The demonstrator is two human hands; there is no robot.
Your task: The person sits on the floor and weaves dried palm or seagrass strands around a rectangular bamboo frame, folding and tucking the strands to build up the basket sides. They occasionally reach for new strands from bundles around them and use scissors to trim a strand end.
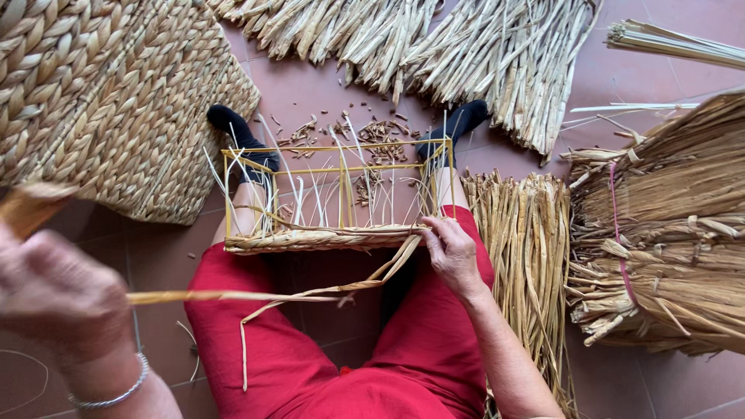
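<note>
Right hand (452, 252) pinches the straw strand (310, 293) against the wire basket frame (341, 167); left hand (54, 291) pulls it taut.

- Floor (310, 85): reddish-brown tiles, pale grout lines.
- 2 heaps of cut dry stalks (434, 46) along top edge.
- Tied bundle (660, 233) at right, stalk bunch (528, 248) beside it.
- Small brown trimmings (372, 132) scattered mid-floor.
- Woven mat (116, 101) lies at left.
</note>
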